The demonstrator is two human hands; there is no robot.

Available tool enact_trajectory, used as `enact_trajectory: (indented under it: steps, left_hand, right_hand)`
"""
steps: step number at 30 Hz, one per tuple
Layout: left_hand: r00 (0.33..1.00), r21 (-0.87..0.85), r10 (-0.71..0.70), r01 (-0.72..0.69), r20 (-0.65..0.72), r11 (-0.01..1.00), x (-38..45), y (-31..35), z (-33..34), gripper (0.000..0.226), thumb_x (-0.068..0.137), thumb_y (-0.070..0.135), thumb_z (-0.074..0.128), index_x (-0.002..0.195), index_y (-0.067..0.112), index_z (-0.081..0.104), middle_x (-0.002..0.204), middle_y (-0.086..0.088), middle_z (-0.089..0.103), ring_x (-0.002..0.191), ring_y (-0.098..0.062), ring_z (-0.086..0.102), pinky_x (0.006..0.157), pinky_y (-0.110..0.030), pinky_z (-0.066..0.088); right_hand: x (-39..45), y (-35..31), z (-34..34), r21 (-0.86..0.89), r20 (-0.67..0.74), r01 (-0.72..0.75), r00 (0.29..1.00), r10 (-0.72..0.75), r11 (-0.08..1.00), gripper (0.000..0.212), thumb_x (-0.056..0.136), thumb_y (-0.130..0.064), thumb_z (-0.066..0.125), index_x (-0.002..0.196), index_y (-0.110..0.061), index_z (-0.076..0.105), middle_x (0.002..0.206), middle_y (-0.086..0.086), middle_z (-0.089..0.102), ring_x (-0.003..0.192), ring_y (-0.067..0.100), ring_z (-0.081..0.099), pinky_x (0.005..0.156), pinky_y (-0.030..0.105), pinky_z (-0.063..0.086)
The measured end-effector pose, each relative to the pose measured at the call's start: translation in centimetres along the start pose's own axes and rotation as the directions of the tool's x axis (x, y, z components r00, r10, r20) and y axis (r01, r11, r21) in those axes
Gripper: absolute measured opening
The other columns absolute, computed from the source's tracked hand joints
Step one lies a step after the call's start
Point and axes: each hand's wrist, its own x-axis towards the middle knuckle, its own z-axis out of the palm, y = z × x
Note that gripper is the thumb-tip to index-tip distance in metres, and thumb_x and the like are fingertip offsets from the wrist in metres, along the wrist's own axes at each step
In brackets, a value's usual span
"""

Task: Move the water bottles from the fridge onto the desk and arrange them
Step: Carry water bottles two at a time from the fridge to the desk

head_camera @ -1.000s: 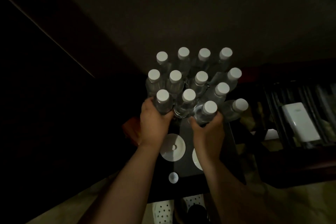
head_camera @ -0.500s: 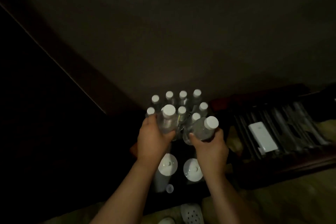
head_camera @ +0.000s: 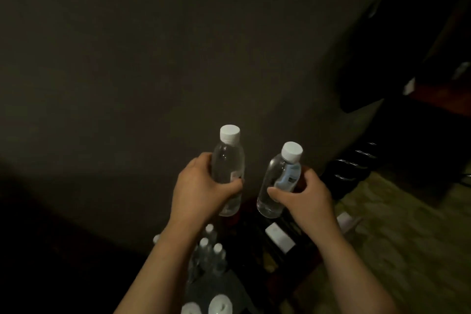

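Note:
The room is dim. My left hand (head_camera: 201, 187) grips a clear water bottle (head_camera: 228, 160) with a white cap, held upright in front of the dark wall. My right hand (head_camera: 303, 196) grips a second clear bottle (head_camera: 281, 181) with a white cap and a pale blue label, tilted slightly right. Both bottles are lifted well above the group of remaining bottles (head_camera: 210, 252), whose white caps show low between my forearms.
Two white round discs (head_camera: 219, 304) lie at the bottom edge below the bottle group. A white rectangular object (head_camera: 279, 237) rests on a dark slatted surface to the right. A dark wire rack (head_camera: 353, 163) and dark furniture stand at the right, over a greenish floor.
Both hands have lifted one bottle each out of the cluster and raised them. The view has risen and turned right, so the remaining bottles have dropped toward the bottom of the frame.

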Motion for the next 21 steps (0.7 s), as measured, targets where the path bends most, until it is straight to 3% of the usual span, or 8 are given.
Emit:
enact_trajectory:
  steps: [5, 9, 13, 15, 21]
  left_hand:
    - [0.974, -0.056, 0.199, -0.194, 0.11, 0.98, 1.1, 10.3, 3.8, 0.052, 0.055, 0.06, 0.073, 0.101, 0.04, 0.059, 0.095, 0.014, 0.067, 0.086, -0.003, 0.066, 0.075, -0.038, 0.06]
    - [0.926, -0.119, 0.314, -0.295, 0.208, 0.948, 1.1, 17.1, 9.1, 0.044, 0.06, 0.053, 0.08, 0.095, 0.039, 0.059, 0.089, 0.014, 0.067, 0.079, 0.0, 0.065, 0.071, -0.037, 0.06]
    - [0.865, -0.187, 0.396, -0.353, 0.309, 0.917, 1.6, 23.1, 15.8, 0.044, 0.062, 0.054, 0.079, 0.096, 0.036, 0.059, 0.089, 0.013, 0.067, 0.08, -0.002, 0.066, 0.072, -0.038, 0.061]
    - [0.84, -0.215, 0.434, -0.381, 0.326, 0.899, 2.1, 26.0, 19.6, 0.042, 0.063, 0.052, 0.081, 0.094, 0.035, 0.06, 0.087, 0.013, 0.068, 0.078, 0.0, 0.066, 0.071, -0.037, 0.061]
    - [0.772, -0.288, 0.512, -0.427, 0.377, 0.857, 3.5, 35.2, 32.0, 0.038, 0.066, 0.045, 0.083, 0.094, 0.036, 0.059, 0.085, 0.016, 0.067, 0.076, 0.01, 0.062, 0.061, -0.017, 0.048]
  right_hand:
    - [0.1, -2.7, -10.3, 0.022, -0.179, 0.032, 0.983, -0.028, 0.999, 0.057, 0.061, -0.035, 0.088, 0.112, -0.029, 0.061, 0.103, -0.01, 0.068, 0.096, 0.011, 0.065, 0.079, 0.033, 0.056]
    - [-0.2, -3.2, -18.7, -0.023, -0.282, 0.038, 0.958, -0.043, 0.999, 0.053, 0.068, -0.032, 0.086, 0.113, -0.028, 0.059, 0.103, -0.012, 0.065, 0.094, 0.006, 0.061, 0.069, 0.024, 0.049]
    - [1.1, -1.6, -27.1, -0.06, -0.385, 0.004, 0.923, -0.026, 0.998, 0.05, 0.067, -0.03, 0.087, 0.108, -0.029, 0.06, 0.101, -0.01, 0.067, 0.094, 0.012, 0.065, 0.079, 0.037, 0.056]
    - [2.0, -0.6, -31.4, -0.085, -0.432, -0.016, 0.902, -0.022, 0.996, 0.045, 0.065, -0.031, 0.087, 0.102, -0.03, 0.061, 0.096, -0.011, 0.068, 0.089, 0.01, 0.065, 0.074, 0.033, 0.054]
    - [6.0, 3.4, -45.1, -0.12, -0.501, -0.024, 0.865, -0.04, 0.992, 0.045, 0.065, -0.029, 0.087, 0.101, -0.03, 0.061, 0.095, -0.011, 0.069, 0.088, 0.007, 0.066, 0.074, 0.029, 0.054]
